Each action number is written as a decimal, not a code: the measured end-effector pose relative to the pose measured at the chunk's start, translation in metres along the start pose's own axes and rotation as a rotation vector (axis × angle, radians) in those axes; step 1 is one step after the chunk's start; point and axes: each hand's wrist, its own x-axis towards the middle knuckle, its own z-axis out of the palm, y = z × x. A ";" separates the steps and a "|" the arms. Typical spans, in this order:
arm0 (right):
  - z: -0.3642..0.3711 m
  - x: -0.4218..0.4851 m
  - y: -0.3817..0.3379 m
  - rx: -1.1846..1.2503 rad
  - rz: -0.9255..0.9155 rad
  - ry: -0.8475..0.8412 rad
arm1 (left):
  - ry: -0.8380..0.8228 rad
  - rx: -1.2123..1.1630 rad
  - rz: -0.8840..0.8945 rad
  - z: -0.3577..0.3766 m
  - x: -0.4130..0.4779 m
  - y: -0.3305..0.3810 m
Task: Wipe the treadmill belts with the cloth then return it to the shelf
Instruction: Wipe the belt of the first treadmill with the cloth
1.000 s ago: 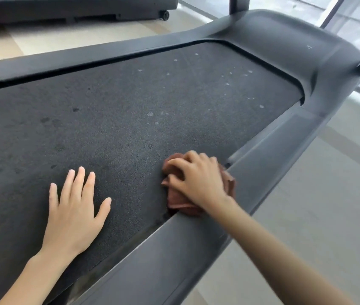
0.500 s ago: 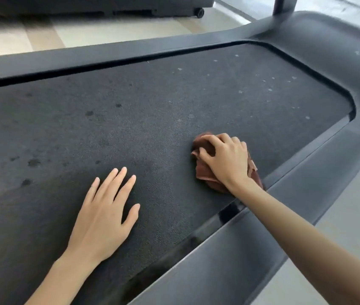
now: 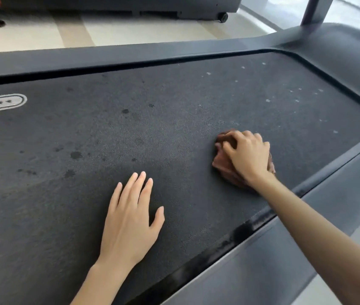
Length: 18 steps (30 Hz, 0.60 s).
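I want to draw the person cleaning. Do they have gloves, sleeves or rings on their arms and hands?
Nothing is worn. The left hand and the right hand are bare: no gloves, no rings. The left forearm and the right forearm are bare too: no sleeve, watch or bracelet in view.

Brown cloth (image 3: 223, 164) on a speckled black, dark-spotted belt (image 3: 130, 133).
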 end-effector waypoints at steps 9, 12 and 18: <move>-0.002 -0.075 -0.061 0.277 -0.650 0.027 | 0.060 -0.112 -0.011 0.003 0.003 -0.007; 0.001 -0.033 -0.019 0.194 -0.491 0.021 | 0.062 -0.117 -0.014 0.002 0.002 -0.007; 0.006 0.056 0.074 0.077 0.224 0.039 | 0.059 -0.126 -0.016 -0.001 0.003 -0.006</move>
